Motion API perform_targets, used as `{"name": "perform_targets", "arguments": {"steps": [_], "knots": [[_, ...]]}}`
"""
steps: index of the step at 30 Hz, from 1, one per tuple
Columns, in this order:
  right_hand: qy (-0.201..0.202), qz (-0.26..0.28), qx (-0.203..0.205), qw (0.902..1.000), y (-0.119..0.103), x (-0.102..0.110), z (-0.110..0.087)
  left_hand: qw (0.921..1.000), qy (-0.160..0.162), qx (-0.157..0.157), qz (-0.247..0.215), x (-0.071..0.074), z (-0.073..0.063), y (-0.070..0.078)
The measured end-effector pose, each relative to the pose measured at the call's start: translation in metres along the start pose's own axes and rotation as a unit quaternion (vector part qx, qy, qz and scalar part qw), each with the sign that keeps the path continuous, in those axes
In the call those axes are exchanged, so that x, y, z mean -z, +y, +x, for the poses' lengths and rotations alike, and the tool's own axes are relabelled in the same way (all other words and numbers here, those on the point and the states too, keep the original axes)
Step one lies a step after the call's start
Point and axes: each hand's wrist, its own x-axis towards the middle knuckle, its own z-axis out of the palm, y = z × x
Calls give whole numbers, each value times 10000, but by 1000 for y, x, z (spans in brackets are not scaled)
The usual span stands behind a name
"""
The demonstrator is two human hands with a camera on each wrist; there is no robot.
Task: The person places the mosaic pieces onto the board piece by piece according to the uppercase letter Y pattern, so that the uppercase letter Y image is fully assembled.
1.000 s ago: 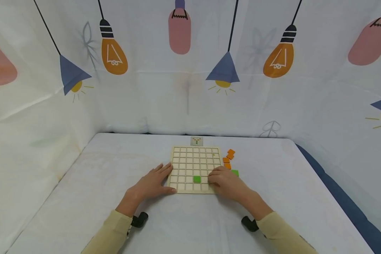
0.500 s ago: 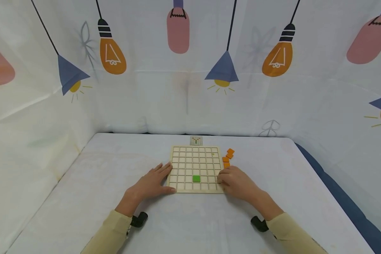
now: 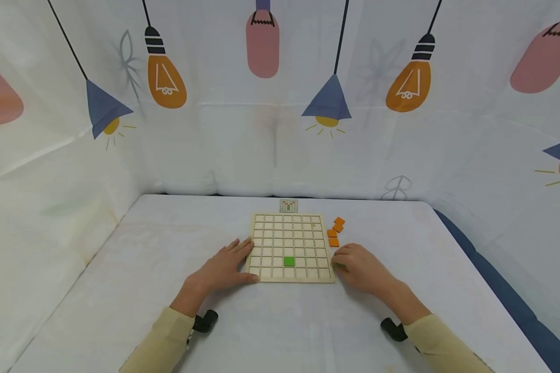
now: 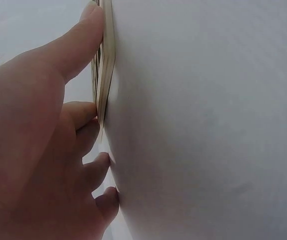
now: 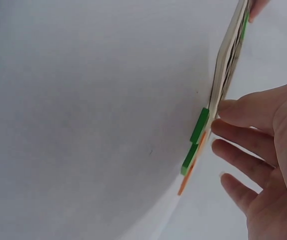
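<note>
A pale wooden grid board (image 3: 273, 234) lies on the white table, with one green square tile (image 3: 289, 261) in a cell near its front. My left hand (image 3: 221, 268) rests along the board's left edge, fingers extended and thumb at the front left corner (image 4: 92, 11). Just off the board's right edge, my right hand (image 3: 361, 267) is over the green tiles. Two green tiles (image 5: 199, 125) show on the table in the right wrist view, right by its thumb and fingertips; the hand mostly covers them in the head view. Its fingers are loosely bent, holding nothing.
Several orange tiles (image 3: 333, 242) lie beside the board's right edge, beyond my right hand. A small card with a grid pattern (image 3: 288, 206) sits behind the board. A white printed cloth (image 3: 242, 150) hangs behind the table.
My right hand has moved right, from over the board's right side to just past its edge, over the green tiles. The left hand has stayed at the board's left edge.
</note>
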Motion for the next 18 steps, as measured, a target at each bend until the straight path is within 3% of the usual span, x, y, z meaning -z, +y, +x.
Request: {"name": "perform_targets", "arguments": {"steps": [18], "knots": [[-168, -274, -312, 9990, 6, 2, -9, 10000, -30, 18, -5, 3, -2, 3]]}}
